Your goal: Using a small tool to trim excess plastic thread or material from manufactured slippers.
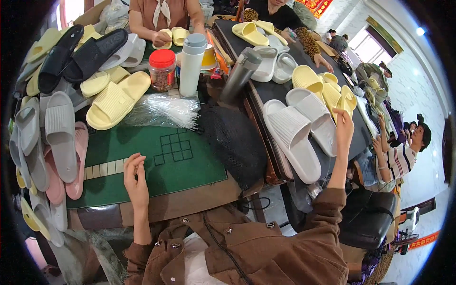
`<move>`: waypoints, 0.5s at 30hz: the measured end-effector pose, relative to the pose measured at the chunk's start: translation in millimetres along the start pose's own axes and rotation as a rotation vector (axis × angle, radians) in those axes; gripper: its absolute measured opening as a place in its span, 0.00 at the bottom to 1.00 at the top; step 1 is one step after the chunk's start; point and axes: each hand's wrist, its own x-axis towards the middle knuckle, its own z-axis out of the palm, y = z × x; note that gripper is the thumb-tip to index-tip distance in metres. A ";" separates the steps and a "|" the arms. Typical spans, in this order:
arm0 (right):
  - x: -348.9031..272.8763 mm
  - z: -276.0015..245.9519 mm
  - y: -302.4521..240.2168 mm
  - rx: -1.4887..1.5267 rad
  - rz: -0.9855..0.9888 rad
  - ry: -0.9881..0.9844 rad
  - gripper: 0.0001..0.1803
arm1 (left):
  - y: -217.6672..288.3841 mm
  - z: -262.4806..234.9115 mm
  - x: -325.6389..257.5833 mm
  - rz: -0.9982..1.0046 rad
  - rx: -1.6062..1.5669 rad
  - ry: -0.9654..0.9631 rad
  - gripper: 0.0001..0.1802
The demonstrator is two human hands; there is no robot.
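Observation:
My right hand point(344, 127) reaches out to the right-hand table, its fingers at the edge of a small yellow slipper point(348, 100). Beside that wrist lies a pair of white slippers point(292, 133) with ribbed straps. Over the green mat point(190, 166), my left hand point(136, 183) is raised with bent fingers and the thumb apart; nothing shows in it. A row of cream tiles point(105, 169) runs along the mat beside it. Farther back lies a large yellow slipper point(116, 102), next to a clear bag of thin white plastic strips point(166, 110).
Grey slippers point(61, 133), pink ones point(77, 161) and black ones point(97, 54) crowd the left. A red-lidded jar point(162, 71), a white bottle point(192, 66) and a grey flask point(241, 73) stand behind. A black mesh bag point(235, 145) fills the table gap. Other people sit opposite and at right.

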 end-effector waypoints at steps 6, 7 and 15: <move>82.1 10.4 102.6 -0.314 -0.143 0.088 0.15 | -1.2 -0.1 0.9 0.074 0.036 0.011 0.10; 91.1 8.1 123.3 -0.308 -0.168 0.041 0.15 | -2.1 -2.1 1.4 0.123 0.094 0.014 0.10; 128.2 29.1 159.6 0.059 0.242 -0.215 0.16 | 12.6 -2.3 -4.4 0.034 0.029 0.038 0.09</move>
